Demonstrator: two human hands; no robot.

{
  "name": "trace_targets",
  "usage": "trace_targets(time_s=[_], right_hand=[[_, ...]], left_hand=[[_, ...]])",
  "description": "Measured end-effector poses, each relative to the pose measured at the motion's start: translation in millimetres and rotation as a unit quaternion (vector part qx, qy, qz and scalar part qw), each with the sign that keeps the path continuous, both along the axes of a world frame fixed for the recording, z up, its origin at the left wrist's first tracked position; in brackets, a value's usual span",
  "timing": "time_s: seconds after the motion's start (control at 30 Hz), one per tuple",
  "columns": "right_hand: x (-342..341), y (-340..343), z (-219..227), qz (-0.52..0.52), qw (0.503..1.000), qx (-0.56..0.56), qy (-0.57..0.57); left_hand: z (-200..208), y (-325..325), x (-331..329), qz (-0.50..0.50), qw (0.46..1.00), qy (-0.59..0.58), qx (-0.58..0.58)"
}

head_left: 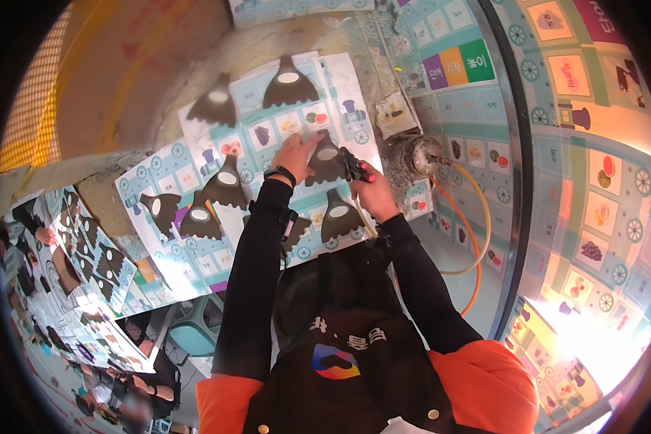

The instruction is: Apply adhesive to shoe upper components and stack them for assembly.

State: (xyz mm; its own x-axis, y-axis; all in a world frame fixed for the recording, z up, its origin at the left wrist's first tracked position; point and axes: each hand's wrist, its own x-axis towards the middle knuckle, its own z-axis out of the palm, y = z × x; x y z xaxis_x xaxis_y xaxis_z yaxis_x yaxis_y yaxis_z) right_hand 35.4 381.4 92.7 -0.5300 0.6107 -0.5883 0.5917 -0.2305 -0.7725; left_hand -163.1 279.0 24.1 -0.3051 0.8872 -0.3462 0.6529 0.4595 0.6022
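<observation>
A dark brown, bell-shaped piece (328, 168) with a white oval and a jagged lower edge lies flat on the printed sheets. My left hand (294, 157) rests at its left side, fingers stretched out and touching it. My right hand (375, 197) is closed around a small black hand tool (353, 165) with pinkish-red parts, at the right edge of this piece. The tool's exact kind is hard to make out. Similar brown pieces lie around: two beyond my hands (289, 88), one nearer me (340, 220), and several to the left (226, 186).
The table is covered with light blue sheets (195, 253) printed with fruit pictures. A round metal fitting (421, 155) with yellow and orange hoses (477, 239) stands at the right. Another table with brown pieces (87, 246) and people is at the left, near a teal chair (192, 329).
</observation>
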Motion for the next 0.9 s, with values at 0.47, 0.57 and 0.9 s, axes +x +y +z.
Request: trace_targets(time_s=[0.47, 0.57, 0.9], right_hand=[[-5, 9, -15, -0.002, 0.999, -0.024, 0.033], [-3, 8, -18, -0.01, 0.999, -0.021, 0.038], [-2, 0, -13, 0.017, 0.999, -0.023, 0.031]], left_hand=[[-1, 0, 0, -0.002, 1.0, 0.004, 0.0], [-1, 1, 1, -0.002, 1.0, 0.009, 0.005], [2, 1, 0, -0.002, 1.0, 0.003, -0.002]])
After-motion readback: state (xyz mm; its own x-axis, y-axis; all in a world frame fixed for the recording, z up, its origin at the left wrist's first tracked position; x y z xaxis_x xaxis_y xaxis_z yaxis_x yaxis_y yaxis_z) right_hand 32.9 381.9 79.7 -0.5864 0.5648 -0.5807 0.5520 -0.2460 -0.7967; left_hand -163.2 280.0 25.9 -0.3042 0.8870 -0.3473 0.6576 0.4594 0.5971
